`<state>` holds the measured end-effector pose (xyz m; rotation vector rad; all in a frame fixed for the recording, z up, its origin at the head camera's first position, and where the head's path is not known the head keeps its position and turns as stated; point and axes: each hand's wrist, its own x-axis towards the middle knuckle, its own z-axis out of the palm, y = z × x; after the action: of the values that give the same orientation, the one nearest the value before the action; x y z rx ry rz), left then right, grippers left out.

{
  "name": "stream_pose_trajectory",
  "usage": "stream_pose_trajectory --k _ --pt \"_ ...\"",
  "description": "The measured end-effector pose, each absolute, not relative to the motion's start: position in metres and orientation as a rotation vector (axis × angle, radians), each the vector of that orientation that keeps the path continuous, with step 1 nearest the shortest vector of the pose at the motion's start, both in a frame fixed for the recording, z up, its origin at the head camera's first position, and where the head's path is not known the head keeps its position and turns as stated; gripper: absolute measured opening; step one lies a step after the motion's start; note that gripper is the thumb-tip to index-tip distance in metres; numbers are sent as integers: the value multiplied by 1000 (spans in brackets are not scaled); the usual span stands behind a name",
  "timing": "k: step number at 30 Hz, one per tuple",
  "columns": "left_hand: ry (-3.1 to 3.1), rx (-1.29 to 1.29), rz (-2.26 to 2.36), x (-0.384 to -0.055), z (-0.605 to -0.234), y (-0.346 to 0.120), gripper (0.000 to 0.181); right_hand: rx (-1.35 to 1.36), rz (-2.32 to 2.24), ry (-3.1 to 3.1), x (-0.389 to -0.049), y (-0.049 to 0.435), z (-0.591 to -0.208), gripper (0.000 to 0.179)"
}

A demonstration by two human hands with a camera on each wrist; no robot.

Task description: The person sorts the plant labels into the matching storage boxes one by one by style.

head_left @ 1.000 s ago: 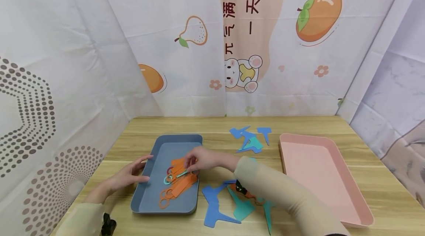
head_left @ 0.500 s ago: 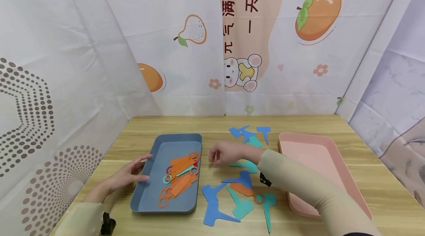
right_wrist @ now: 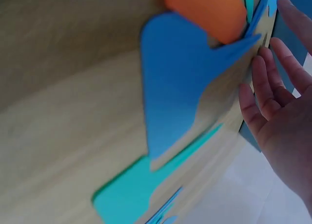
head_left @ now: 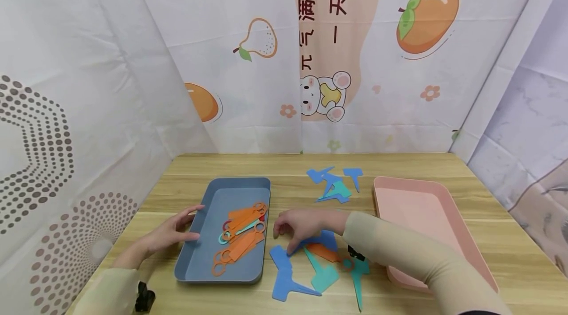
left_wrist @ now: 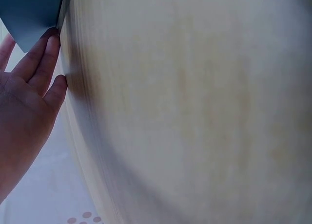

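Observation:
My left hand (head_left: 170, 233) rests at the left side of the blue-grey tray (head_left: 201, 258), its fingers against the wall. In the left wrist view those fingers look straight. Orange ring-ended tags (head_left: 243, 246) lie in a pile in this tray, with bits of teal and red among them. Low over the table, my right hand (head_left: 303, 226) reaches toward a blue T-shaped plant label (head_left: 279, 257). Its thumb is near or touching that label; I cannot tell which. The right wrist view shows relaxed fingers (right_wrist: 263, 87) with nothing held, beside another blue label (right_wrist: 170, 78).
Teal T-shaped labels (head_left: 326, 276) and an orange tag (head_left: 321, 252) lie near the right hand. A further cluster of blue and teal labels (head_left: 330, 182) is at the back. The pink tray (head_left: 412, 206) stands to the right, partly behind my right forearm.
The right hand has let go of an orange tag in the blue-grey tray and moved right, out over the labels. It has since come down toward the blue ones. The left hand stays put.

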<state>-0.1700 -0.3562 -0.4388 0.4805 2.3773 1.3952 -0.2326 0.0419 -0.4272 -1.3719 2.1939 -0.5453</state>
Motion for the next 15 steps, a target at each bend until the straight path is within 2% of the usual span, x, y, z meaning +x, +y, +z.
stream_pose_trajectory --k 6,15 --pt "2389 491 1393 -170 -440 -356 77 -1402 -552 2181 -230 34 -436 43" --pt "2396 499 1389 -170 -439 -356 77 -1328 -634 2193 -243 45 -437 37"
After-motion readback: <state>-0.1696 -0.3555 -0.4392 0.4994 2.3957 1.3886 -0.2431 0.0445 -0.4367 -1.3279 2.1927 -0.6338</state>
